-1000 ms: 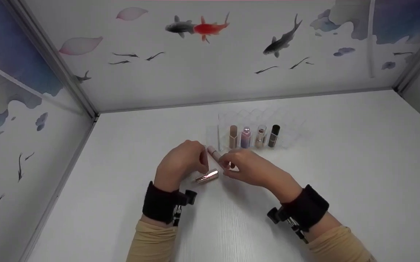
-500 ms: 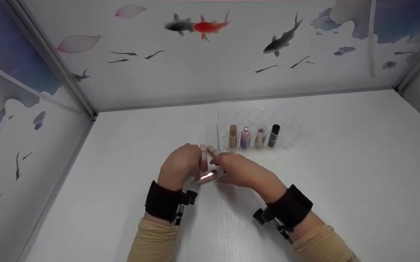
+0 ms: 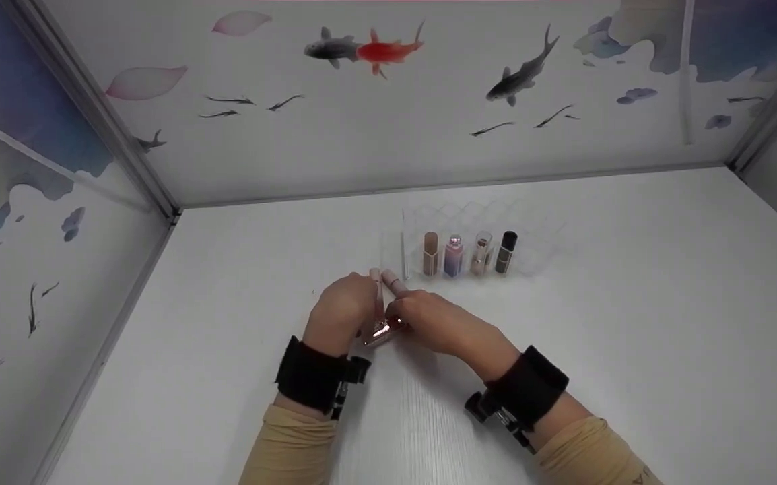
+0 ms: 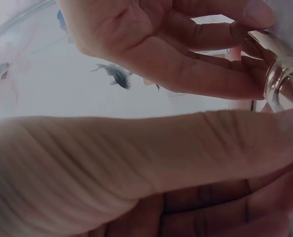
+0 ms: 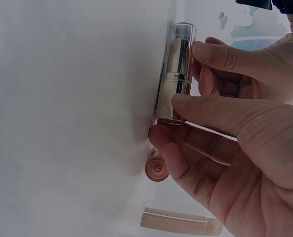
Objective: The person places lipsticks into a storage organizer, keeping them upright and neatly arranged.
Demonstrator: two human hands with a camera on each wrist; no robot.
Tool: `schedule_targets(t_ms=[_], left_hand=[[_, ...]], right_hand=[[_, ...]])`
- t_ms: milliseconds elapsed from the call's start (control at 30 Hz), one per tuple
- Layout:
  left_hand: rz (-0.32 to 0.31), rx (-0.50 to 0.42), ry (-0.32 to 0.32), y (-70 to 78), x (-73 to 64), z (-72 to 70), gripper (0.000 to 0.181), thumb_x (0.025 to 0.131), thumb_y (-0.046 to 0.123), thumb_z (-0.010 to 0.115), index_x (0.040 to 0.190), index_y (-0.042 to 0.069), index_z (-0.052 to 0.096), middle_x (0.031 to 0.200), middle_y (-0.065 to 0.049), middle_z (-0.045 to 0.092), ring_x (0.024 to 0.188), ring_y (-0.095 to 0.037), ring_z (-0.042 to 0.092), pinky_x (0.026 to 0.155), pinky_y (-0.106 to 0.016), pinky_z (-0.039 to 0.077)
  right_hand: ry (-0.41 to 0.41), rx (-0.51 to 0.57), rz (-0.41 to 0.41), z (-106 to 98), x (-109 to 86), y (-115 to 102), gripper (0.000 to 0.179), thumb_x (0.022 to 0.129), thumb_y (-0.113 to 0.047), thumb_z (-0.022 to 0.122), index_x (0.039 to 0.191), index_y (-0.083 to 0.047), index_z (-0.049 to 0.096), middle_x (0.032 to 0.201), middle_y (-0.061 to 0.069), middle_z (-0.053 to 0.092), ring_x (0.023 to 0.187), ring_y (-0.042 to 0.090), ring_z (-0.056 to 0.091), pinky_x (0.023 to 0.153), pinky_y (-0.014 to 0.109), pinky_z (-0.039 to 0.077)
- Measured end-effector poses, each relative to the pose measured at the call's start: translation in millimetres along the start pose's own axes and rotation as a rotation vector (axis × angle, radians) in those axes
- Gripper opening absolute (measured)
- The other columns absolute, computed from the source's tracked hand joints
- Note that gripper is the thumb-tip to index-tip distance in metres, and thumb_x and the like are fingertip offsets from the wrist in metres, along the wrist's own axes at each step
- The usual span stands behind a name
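A shiny rose-gold lipstick [image 3: 381, 332] under a clear cap lies tilted close over the table, between both hands. My left hand [image 3: 343, 306] pinches its capped end with thumb and fingers; in the left wrist view the metal lipstick [image 4: 284, 81] shows at the fingertips. At the other end, my right hand [image 3: 439, 322] holds the base, thumb on top and fingers curled beneath, as the right wrist view of the lipstick [image 5: 174, 74] shows. Just behind are two slim pale pink tubes, a left tube [image 3: 376, 275] and a right tube [image 3: 392, 280], partly hidden by the hands.
A clear acrylic rack [image 3: 403, 236] stands behind the hands. In its front row are a tan tube [image 3: 431, 252], a pink-purple bottle [image 3: 454, 256], a clear-capped gold lipstick [image 3: 481, 253] and a black-topped tube [image 3: 507, 252]. Printed panels wall the white table [image 3: 227, 269].
My right hand has moved left and taken hold of the rose-gold lipstick's base. My left hand has shifted slightly right onto its other end, uncovering the left pink tube.
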State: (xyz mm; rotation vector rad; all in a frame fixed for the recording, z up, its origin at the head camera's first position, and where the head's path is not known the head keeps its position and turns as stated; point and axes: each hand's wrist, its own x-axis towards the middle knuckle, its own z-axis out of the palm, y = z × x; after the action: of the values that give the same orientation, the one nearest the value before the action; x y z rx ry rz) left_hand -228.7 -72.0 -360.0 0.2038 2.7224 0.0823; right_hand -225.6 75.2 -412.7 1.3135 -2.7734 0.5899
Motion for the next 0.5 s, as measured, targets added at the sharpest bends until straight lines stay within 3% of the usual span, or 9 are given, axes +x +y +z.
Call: schedule_targets(t_ms=[100, 200, 333, 500], left_hand=[[0.0, 0.046, -0.034, 1.3, 0.4, -0.3, 0.015, 0.068, 0.001, 0.076, 0.079, 0.011, 0.071, 0.076, -0.001, 0.053, 0.064, -0.014, 0.045, 0.049, -0.025, 0.039], [-0.007, 0.056, -0.044, 1.9, 0.3, -0.2, 0.021, 0.069, 0.003, 0.077, 0.088, 0.009, 0.07, 0.077, -0.002, 0.055, 0.064, -0.015, 0.047, 0.049, -0.025, 0.04], [-0.022, 0.048, -0.052, 2.4, -0.4, 0.0, 0.033, 0.07, 0.005, 0.077, 0.1, 0.005, 0.066, 0.077, -0.003, 0.055, 0.064, -0.016, 0.048, 0.049, -0.025, 0.04], [-0.027, 0.043, -0.073, 2.8, -0.4, 0.2, 0.012, 0.07, 0.004, 0.075, 0.081, 0.005, 0.068, 0.07, -0.002, 0.051, 0.06, -0.015, 0.046, 0.047, -0.024, 0.039]], right_hand=[[0.012, -0.013, -0.018, 0.8, 0.4, 0.3, 0.01, 0.075, 0.007, 0.066, 0.078, -0.002, 0.067, 0.144, 0.026, 0.037, 0.082, 0.022, 0.067, 0.065, 0.028, 0.051], [0.024, -0.021, -0.03, 1.7, 0.6, 0.6, 0.01, 0.075, 0.007, 0.067, 0.077, -0.003, 0.068, 0.142, 0.026, 0.04, 0.088, 0.024, 0.068, 0.065, 0.028, 0.051], [0.021, -0.022, -0.02, 1.6, 0.3, 0.2, 0.009, 0.076, 0.006, 0.067, 0.078, -0.002, 0.068, 0.143, 0.027, 0.039, 0.082, 0.023, 0.068, 0.065, 0.029, 0.052], [-0.017, -0.026, -0.002, -0.4, -0.6, -0.7, 0.006, 0.078, 0.004, 0.067, 0.08, -0.002, 0.068, 0.145, 0.023, 0.039, 0.073, 0.019, 0.065, 0.065, 0.028, 0.051]])
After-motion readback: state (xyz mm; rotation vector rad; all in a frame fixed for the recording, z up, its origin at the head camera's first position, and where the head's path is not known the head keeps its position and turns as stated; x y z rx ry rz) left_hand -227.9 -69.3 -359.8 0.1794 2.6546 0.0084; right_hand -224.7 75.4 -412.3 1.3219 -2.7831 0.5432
